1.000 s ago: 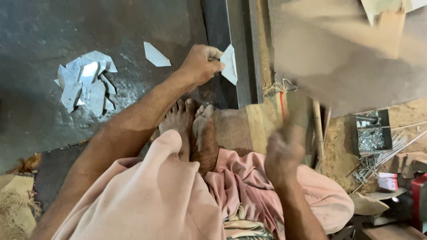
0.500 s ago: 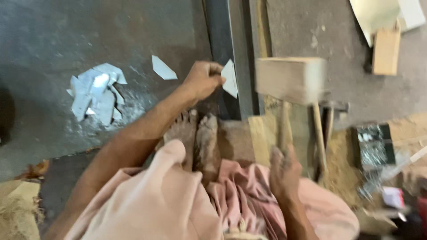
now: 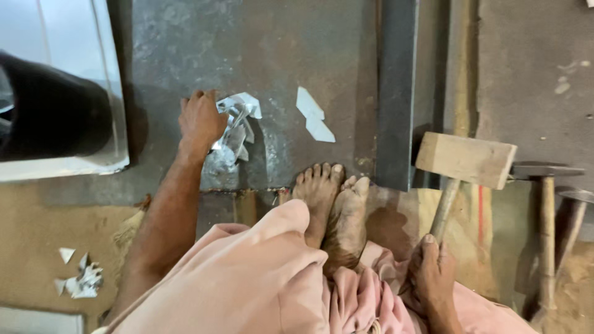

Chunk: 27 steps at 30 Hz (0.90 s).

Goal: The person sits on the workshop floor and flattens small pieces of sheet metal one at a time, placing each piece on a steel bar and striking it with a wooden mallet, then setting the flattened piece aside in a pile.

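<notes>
The left hand (image 3: 201, 120) reaches out over a dark metal plate (image 3: 247, 68) and rests on a heap of shiny sheet-metal scraps (image 3: 234, 127); its fingers curl down onto the left edge of the heap, but whether they have actually closed on a piece cannot be told from here. The right hand (image 3: 431, 272) is wrapped tight round the handle of a wooden mallet (image 3: 464, 162), low by the person's lap; the handle slants up and to the right, and the blocky pale head sits just beside the near end of a long dark steel bar (image 3: 395, 93) that runs up the plate. Two small pale cut-offs (image 3: 314, 115) lie on the plate between the heap and the bar — apart from both. The person's bare feet (image 3: 331, 201) rest at the plate's near edge, pink cloth bunched over the knees. To the right of the mallet stand two hammers (image 3: 547, 185) with wooden handles; on the sandy floor at lower left lie a few more scraps (image 3: 80, 278); at far left, a pale metal sheet (image 3: 68, 86) with a dark shape over it.
</notes>
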Each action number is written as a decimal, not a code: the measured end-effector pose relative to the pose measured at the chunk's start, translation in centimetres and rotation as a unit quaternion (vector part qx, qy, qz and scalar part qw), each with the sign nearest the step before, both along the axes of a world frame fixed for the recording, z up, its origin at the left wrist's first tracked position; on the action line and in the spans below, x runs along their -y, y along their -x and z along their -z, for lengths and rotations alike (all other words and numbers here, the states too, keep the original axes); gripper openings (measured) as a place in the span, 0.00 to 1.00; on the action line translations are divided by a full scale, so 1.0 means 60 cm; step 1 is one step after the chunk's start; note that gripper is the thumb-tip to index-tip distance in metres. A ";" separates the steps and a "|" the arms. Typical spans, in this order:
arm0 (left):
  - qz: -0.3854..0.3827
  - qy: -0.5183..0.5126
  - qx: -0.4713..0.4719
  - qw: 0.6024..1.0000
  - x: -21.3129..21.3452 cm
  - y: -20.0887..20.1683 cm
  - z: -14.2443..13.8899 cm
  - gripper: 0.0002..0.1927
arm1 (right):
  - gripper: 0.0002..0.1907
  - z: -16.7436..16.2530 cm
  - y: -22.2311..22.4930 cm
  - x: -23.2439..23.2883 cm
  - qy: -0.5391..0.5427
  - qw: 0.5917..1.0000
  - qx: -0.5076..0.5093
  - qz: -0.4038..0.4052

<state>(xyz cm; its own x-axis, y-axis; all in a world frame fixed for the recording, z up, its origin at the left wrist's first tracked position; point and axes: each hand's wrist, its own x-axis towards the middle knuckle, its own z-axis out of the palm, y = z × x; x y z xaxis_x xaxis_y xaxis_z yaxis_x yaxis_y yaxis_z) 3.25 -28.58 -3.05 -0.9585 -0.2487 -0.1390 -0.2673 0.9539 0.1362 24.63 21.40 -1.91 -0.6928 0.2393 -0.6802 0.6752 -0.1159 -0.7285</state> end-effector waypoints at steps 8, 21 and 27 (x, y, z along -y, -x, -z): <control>0.030 -0.033 -0.004 0.999 0.058 0.010 0.008 0.26 | 0.19 -0.001 0.017 0.009 0.003 1.000 -0.014 -0.005; -0.133 -0.418 0.030 0.898 0.065 0.038 -0.050 0.09 | 0.18 0.008 0.014 -0.006 0.009 1.000 -0.004 -0.002; -0.069 -0.616 0.102 0.778 -0.082 0.053 -0.055 0.09 | 0.19 0.026 0.000 -0.020 -0.083 0.993 -0.069 -0.045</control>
<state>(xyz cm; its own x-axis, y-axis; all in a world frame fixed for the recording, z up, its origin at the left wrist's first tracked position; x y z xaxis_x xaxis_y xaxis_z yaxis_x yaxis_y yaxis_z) 0.07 -23.64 0.23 -0.8610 0.0951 -0.4996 -0.4918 0.0943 0.8656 24.61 22.61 -3.47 -0.8004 0.2729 -0.5337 0.5700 0.0707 -0.8186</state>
